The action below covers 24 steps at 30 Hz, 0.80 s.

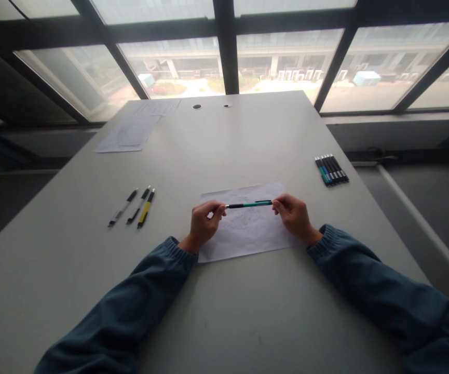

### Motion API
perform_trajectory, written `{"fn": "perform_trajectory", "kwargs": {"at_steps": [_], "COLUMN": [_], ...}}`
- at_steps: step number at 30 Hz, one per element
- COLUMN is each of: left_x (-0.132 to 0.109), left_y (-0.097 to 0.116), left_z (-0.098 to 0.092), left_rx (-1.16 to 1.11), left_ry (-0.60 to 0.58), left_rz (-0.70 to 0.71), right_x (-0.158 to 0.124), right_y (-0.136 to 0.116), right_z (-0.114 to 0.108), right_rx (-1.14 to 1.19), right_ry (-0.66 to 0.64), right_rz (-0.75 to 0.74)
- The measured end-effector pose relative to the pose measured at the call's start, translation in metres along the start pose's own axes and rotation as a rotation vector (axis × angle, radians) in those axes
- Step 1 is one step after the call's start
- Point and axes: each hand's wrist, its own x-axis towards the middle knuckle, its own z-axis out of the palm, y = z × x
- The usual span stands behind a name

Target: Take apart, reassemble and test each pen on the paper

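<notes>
A green and black pen [249,204] is held level between my two hands, over a sheet of paper [263,239] with faint scribbles on it. My left hand [205,221] pinches the tip end between thumb and fingers. At the other end, beside the clip, my right hand [293,215] is closed on the pen in the same kind of pinch. To the left lie a yellow pen [146,209], a white and black pen [138,205] and a grey and black pen [123,208]. Several pens [331,170] are lined up in a row at the right.
The white table [228,145] reaches to the windows [286,62]. Papers [131,130] lie at its far left corner. Two round holes, one of them a dark-centred grommet [196,107], are near the far edge. A pale pipe [422,223] runs along the floor at right.
</notes>
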Motion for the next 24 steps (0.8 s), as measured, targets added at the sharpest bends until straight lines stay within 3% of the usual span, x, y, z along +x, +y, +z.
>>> {"fn": "perform_trajectory", "kwargs": {"at_steps": [24], "left_x": [-0.0010], "left_y": [-0.0017], "left_z": [0.0002], "left_rx": [0.000], "left_ry": [-0.004], "left_rz": [0.001], "right_x": [-0.0001], "right_y": [0.0006], "right_z": [-0.0008], "right_rx": [-0.024], "right_ry": [-0.006], "right_rz": [0.009]}}
